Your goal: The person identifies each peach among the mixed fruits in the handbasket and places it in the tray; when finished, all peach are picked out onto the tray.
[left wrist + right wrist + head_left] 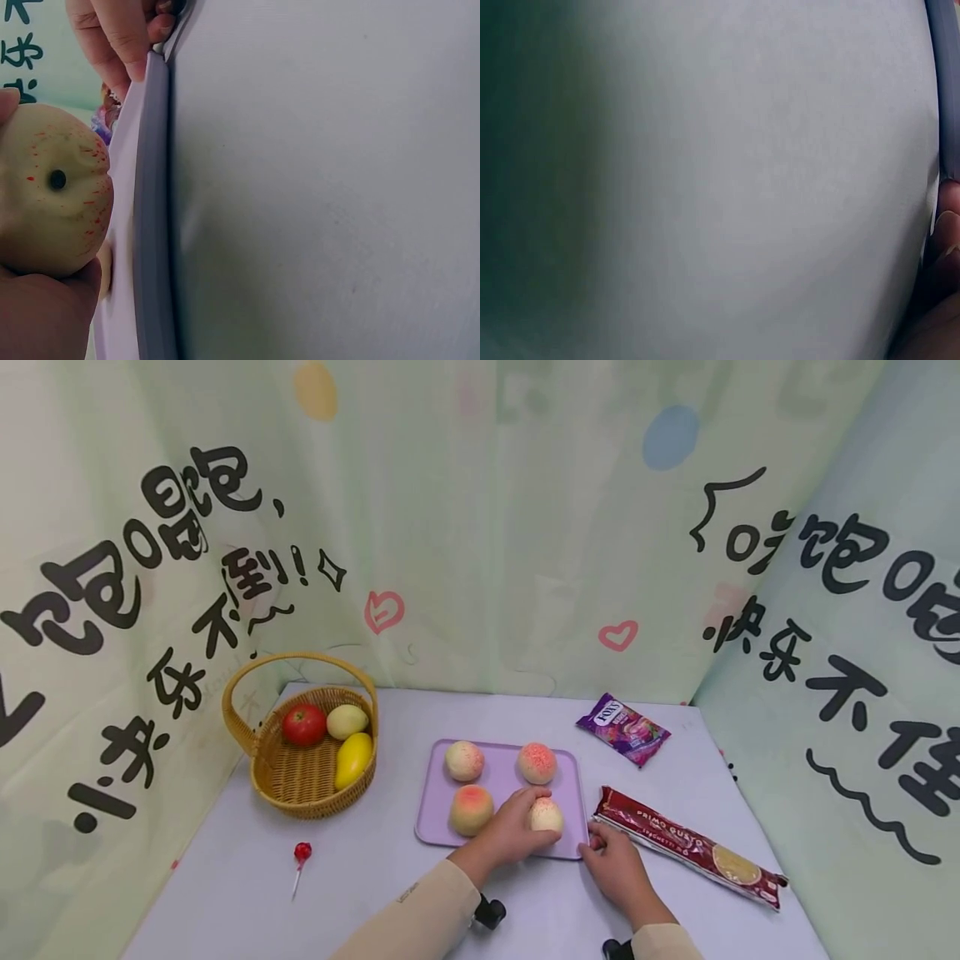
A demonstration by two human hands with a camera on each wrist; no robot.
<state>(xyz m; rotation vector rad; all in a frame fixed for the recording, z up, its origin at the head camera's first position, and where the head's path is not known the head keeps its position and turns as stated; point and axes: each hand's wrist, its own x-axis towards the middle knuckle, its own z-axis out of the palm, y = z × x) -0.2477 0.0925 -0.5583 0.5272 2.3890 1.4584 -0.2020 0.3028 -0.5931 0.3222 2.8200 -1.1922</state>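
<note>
A purple tray (501, 770) lies on the table with several peaches on it. My left hand (510, 828) grips a pale, red-speckled peach (547, 817) at the tray's front right, thumb and fingers around its sides. In the left wrist view the small dark hole in that peach (56, 217) faces the camera. My right hand (618, 870) pinches the tray's front right corner, its curled fingers (948, 225) at the edge in the right wrist view. A pale peach (464, 761), a pinkish peach (537, 763) and a yellow-red peach (472, 810) sit on the other parts of the tray.
A wicker basket (292, 777) at the left holds a red apple (304, 725), a yellow mango (353, 760) and a pale yellow fruit (347, 722). A red lollipop (302, 853) lies before it. At right are a spaghetti packet (686, 847) and a purple snack bag (624, 730).
</note>
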